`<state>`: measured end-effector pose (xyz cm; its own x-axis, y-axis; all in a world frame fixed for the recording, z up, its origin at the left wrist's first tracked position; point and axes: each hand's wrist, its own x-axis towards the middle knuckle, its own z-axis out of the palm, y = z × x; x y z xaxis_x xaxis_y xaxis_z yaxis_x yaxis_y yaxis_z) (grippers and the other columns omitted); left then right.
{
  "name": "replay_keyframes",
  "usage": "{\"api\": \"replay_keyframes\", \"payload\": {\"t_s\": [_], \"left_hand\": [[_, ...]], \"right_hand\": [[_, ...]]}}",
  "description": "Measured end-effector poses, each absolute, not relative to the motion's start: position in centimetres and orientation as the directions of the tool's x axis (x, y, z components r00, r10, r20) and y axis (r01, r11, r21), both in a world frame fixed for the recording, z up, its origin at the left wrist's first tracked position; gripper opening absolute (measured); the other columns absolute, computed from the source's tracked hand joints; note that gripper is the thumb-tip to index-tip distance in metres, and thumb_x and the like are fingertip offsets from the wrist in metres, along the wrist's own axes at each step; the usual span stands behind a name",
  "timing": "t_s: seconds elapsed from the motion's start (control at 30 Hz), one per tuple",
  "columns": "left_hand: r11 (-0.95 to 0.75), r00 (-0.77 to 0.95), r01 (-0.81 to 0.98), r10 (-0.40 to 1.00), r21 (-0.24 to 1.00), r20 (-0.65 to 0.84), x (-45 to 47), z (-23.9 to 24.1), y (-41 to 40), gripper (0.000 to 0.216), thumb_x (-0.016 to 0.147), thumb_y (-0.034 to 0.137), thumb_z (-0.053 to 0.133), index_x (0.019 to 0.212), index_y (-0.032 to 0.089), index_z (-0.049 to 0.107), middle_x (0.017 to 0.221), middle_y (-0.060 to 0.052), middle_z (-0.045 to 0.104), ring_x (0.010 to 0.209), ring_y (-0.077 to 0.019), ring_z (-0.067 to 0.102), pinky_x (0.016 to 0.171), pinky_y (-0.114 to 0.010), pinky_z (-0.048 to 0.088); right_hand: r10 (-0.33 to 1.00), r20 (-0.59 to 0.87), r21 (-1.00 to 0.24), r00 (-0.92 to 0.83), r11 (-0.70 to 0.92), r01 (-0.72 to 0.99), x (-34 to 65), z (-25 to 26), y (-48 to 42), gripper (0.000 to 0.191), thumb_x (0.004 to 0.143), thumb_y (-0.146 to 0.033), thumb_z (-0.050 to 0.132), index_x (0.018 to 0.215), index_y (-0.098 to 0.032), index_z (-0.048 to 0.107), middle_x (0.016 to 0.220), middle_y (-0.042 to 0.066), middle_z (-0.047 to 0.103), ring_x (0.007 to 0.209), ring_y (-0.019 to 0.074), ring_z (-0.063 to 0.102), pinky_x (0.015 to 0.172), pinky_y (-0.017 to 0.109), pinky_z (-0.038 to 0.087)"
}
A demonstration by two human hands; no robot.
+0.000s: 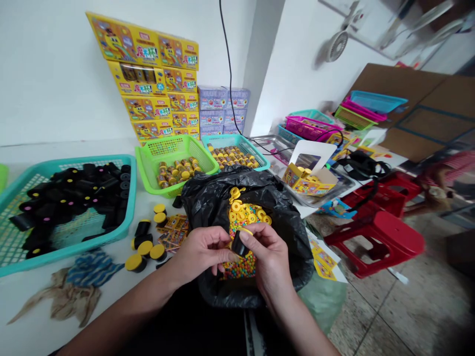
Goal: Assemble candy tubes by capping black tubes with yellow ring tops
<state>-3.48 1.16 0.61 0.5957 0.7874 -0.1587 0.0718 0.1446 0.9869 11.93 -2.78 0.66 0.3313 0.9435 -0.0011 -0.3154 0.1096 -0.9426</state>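
Note:
My left hand (202, 252) and my right hand (269, 254) meet over a black plastic bag (222, 195) of small coloured candies (239, 267) and yellow caps (245, 210). Both hands pinch one small black tube (239, 243) with a yellow cap on top. The fingers of both hands are closed round it. Beside the bag, several capped black tubes (146, 247) stand on the white table (33, 316), next to a pile of small yellow stickers (174, 231).
A teal basket (128, 198) of black tubes sits at left; a green basket (148, 168) and a blue basket (241, 141) of finished tubes stand behind. Yellow boxes (148, 79) are stacked against the wall. A rag (74, 287) lies near the front. Red stools (386, 237) stand at right.

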Motion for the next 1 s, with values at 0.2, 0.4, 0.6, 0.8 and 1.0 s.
{"api": "replay_keyframes", "payload": {"t_s": [0.2,0.4,0.6,0.8,1.0], "left_hand": [[0.072,0.576,0.091,0.810,0.993,-0.111,-3.5,0.7,1.4,0.027,0.072,0.036,0.076,0.077,0.014,0.061,0.064,0.003,0.057,0.056,-0.0099,0.054,0.054,-0.023,0.043],[0.011,0.591,0.088,0.805,0.996,-0.061,-3.2,0.8,1.4,0.026,0.073,0.036,0.074,0.075,0.014,0.061,0.066,0.003,0.054,0.062,-0.0101,0.047,0.058,-0.023,0.036],[0.081,0.583,0.048,0.807,0.996,-0.094,-2.9,0.7,1.4,0.027,0.072,0.036,0.076,0.079,0.014,0.063,0.072,0.001,0.058,0.067,-0.0129,0.052,0.062,-0.025,0.039],[0.148,0.588,-0.076,0.805,0.986,-0.075,-2.6,0.3,1.3,0.026,0.071,0.034,0.080,0.081,0.014,0.067,0.074,0.000,0.060,0.071,-0.0135,0.052,0.065,-0.025,0.041],[0.290,0.581,-0.229,0.807,0.929,-0.109,-2.0,-0.2,1.1,0.023,0.074,0.032,0.080,0.081,0.013,0.070,0.076,-0.001,0.064,0.073,-0.0118,0.053,0.068,-0.023,0.040]], "right_hand": [[0.928,0.051,-0.944,0.370,0.166,-0.286,11.8,0.7,-2.7,0.018,0.064,-0.029,0.086,0.072,-0.022,0.071,0.067,-0.002,0.065,0.063,0.0135,0.056,0.063,0.027,0.045],[0.888,0.160,-0.962,0.431,0.238,-0.135,11.9,0.8,-2.9,0.019,0.065,-0.025,0.086,0.077,-0.022,0.071,0.068,-0.003,0.063,0.063,0.0139,0.054,0.061,0.028,0.042],[0.888,0.218,-0.964,0.406,0.262,-0.054,12.3,0.7,-3.0,0.019,0.068,-0.027,0.084,0.081,-0.023,0.071,0.074,-0.002,0.064,0.069,0.0151,0.056,0.064,0.028,0.043],[0.853,0.323,-0.942,0.411,0.333,0.048,12.5,0.4,-3.0,0.017,0.072,-0.026,0.082,0.084,-0.024,0.071,0.074,-0.002,0.064,0.068,0.0143,0.055,0.065,0.028,0.043],[0.854,0.357,-0.931,0.379,0.359,0.067,12.5,0.1,-3.0,0.017,0.071,-0.023,0.082,0.082,-0.024,0.070,0.074,-0.003,0.063,0.067,0.0139,0.056,0.063,0.027,0.044]]}}
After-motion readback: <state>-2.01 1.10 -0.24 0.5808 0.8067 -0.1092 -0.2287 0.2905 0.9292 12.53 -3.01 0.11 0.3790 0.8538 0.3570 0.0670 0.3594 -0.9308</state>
